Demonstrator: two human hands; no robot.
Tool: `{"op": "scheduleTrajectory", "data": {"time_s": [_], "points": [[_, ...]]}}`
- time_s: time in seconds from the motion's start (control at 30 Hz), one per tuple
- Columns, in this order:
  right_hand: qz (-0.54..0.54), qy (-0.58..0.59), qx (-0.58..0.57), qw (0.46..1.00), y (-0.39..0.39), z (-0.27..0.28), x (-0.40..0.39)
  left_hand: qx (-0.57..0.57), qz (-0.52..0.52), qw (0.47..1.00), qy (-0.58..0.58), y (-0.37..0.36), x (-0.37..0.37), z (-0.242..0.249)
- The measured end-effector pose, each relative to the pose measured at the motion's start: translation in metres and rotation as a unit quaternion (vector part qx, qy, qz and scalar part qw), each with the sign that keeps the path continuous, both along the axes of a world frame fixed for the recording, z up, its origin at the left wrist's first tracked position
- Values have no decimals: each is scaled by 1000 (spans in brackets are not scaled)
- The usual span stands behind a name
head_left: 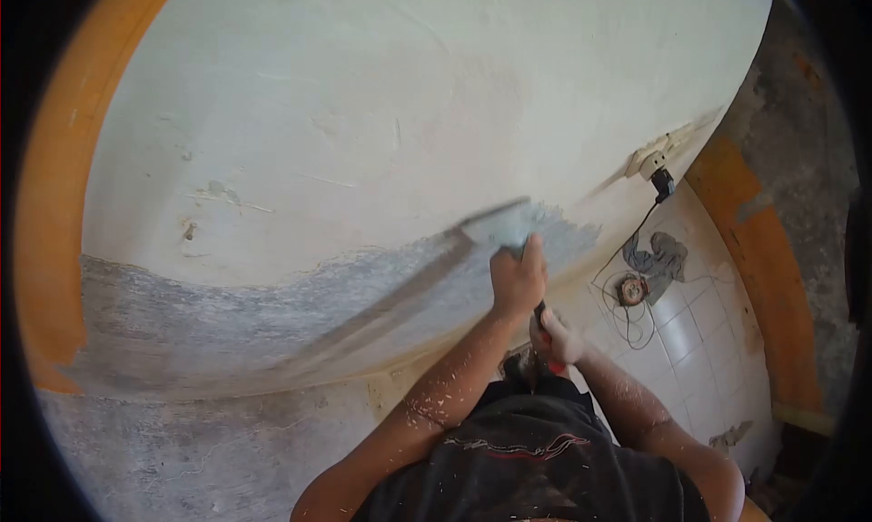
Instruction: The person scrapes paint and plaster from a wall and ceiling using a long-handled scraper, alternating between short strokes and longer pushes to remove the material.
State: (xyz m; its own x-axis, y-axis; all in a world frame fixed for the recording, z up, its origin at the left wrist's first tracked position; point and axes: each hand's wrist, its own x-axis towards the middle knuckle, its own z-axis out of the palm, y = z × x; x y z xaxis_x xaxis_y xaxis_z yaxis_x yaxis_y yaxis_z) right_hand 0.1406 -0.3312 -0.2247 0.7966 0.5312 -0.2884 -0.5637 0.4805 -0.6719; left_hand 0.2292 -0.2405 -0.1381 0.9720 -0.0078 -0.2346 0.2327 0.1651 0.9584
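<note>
A scraper [502, 228] with a wide, pale, somewhat blurred blade meets the wall [363, 113] at the border between its whitish coating and a bare grey band [209, 306]. My left hand [520, 278] is closed around the scraper near the blade. Lower down, my right hand [557, 338] grips the black handle, close to my body. A bit of red shows just below this hand. Pale flakes cling to both forearms, and white dust coats my right hand.
Right of me, a plug sits in a wall socket [654, 166], its cord trailing to the tiled floor [695, 340]. A grey cloth [668, 256] and a round reddish object [630, 290] lie there among loops of cord. Orange-painted edges [64, 186] border the wall.
</note>
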Motion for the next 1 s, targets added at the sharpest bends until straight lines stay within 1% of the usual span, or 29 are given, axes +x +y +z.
{"op": "scheduleTrajectory", "data": {"time_s": [0.03, 0.07, 0.1, 0.17, 0.2, 0.23, 0.27, 0.3, 0.33, 0.37, 0.43, 0.47, 0.53, 0.6, 0.7, 0.77, 0.83, 0.9, 0.93, 0.97, 1.0], "points": [[-18, -55, 13, 998, 0, 11, 7, -35, -37, 998, -25, -2, 4, 14], [-25, -46, 11, 999, 0, 18, 9, -56, -25, 998, -26, -5, 4, 23], [-23, -50, 11, 998, -3, 12, 8, -56, -23, 998, -30, -4, 4, 18], [2, -34, -26, 999, -11, -8, -4, -35, 0, 999, -1, -2, -4, -12], [-1, -39, -28, 999, -12, -11, -9, -24, 25, 999, -8, -5, -9, -14], [13, -7, -23, 1000, -11, -13, -14, -26, 22, 999, -12, -7, -6, -16], [27, 27, -16, 999, -11, -15, -16, -2, 21, 1000, -16, -7, -5, -19], [24, 31, -14, 999, -9, -14, -12, 23, 19, 999, -15, -5, -7, -15], [21, 11, -9, 1000, -6, -11, -6, -8, 4, 1000, -11, -3, -3, -10], [20, -12, -6, 1000, -5, -8, -3, -8, 3, 1000, -6, -1, -5, -11], [17, -20, -11, 1000, -5, -8, -1, -93, -23, 995, 19, 0, -1, -10], [18, -19, -17, 1000, -7, -10, -3, -91, -24, 995, 21, 0, -2, -13], [16, -19, -23, 999, -10, -13, -9, -50, -1, 998, 41, -3, -6, -16], [37, -9, -21, 999, -14, -9, -7, -61, -3, 998, 26, -6, -2, -9], [38, 3, 11, 999, -8, 1, -3, -76, -17, 997, 28, 0, -4, -5], [31, 1, 1, 1000, -7, -5, -5, -91, -25, 995, 19, 1, -3, -7], [19, -7, -7, 1000, -3, -15, -12, -25, 4, 999, 30, 2, -9, -17], [29, 9, 12, 999, -6, -18, -11, -42, 0, 999, 14, 4, -8, -16], [14, -40, 2, 999, -4, -16, -6, -54, -1, 998, 10, 5, -7, -15], [13, -35, 2, 999, -1, -14, -2, -54, -2, 998, 16, 8, -5, -15], [16, -28, 4, 999, 3, -7, -2, -68, -17, 997, 10, 12, -5, -3]]}}
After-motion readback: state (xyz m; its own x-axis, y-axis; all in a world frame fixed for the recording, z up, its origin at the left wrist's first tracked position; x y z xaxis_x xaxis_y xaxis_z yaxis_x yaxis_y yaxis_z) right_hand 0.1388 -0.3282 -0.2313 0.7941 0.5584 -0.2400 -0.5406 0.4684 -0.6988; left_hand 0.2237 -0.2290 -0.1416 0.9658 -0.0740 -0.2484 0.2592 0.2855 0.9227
